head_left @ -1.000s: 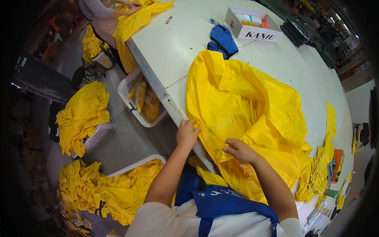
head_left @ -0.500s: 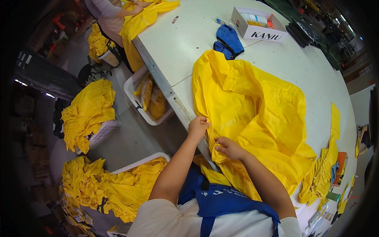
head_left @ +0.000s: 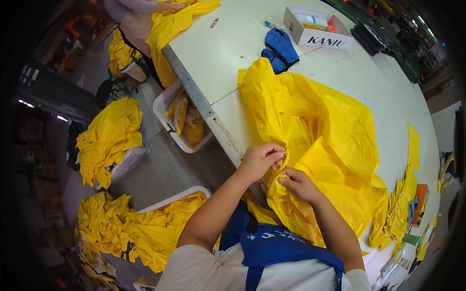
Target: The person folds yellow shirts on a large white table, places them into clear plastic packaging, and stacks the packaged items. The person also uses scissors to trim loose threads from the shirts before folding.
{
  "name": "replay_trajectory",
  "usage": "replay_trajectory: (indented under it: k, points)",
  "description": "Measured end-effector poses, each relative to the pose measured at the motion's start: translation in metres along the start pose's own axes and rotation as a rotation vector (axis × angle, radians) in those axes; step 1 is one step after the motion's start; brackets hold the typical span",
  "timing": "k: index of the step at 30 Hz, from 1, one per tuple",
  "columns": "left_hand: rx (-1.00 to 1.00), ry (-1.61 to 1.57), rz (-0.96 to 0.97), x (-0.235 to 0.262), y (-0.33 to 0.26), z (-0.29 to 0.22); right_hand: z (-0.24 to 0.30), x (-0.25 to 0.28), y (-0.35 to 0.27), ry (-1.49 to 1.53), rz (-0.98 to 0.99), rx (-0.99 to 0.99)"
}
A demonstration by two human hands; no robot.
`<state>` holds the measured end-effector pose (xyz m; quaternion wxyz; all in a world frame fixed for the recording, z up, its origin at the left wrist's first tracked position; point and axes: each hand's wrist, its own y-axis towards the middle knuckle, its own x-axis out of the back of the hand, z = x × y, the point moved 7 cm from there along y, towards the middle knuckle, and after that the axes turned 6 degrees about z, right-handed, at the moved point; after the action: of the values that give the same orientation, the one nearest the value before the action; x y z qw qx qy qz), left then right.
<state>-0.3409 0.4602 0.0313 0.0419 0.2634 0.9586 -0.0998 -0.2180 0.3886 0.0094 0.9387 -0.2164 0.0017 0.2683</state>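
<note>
A large yellow garment [head_left: 335,131] of smooth, raincoat-like cloth lies rumpled over the table's edge in front of me. Along its near edge runs a toothed zipper [head_left: 273,184]. My left hand [head_left: 262,161] is closed, thumb and fingers pinching the zipper edge at its upper end. Just below and to the right, my right hand [head_left: 301,185] grips the same edge between thumb and fingers. The zipper curves between the two hands. Whether a slider sits under my fingers is hidden.
On the white table [head_left: 213,58] lie a blue cloth piece [head_left: 280,48] and an open white box [head_left: 323,39] with a bottle. Baskets of yellow garments [head_left: 109,138] stand on the floor at left. Yellow strips [head_left: 400,203] lie at right. A co-worker [head_left: 131,24] handles yellow cloth at far left.
Both hands have moved right, the left one most, drawing the garment's near edge inward from the table's edge. The hands are closer together, and the zipper teeth show more clearly.
</note>
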Motion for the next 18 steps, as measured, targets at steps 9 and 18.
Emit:
replay_trajectory:
  k: [9,18]
  points:
    - [-0.571,0.522,-0.02,-0.031,-0.007,-0.091,0.079,0.012,-0.059,-0.558,-0.02,0.386]
    - [-0.733,0.593,0.047,-0.071,-0.027,-0.123,0.13,0.038,-0.09,-0.551,-0.255,0.052]
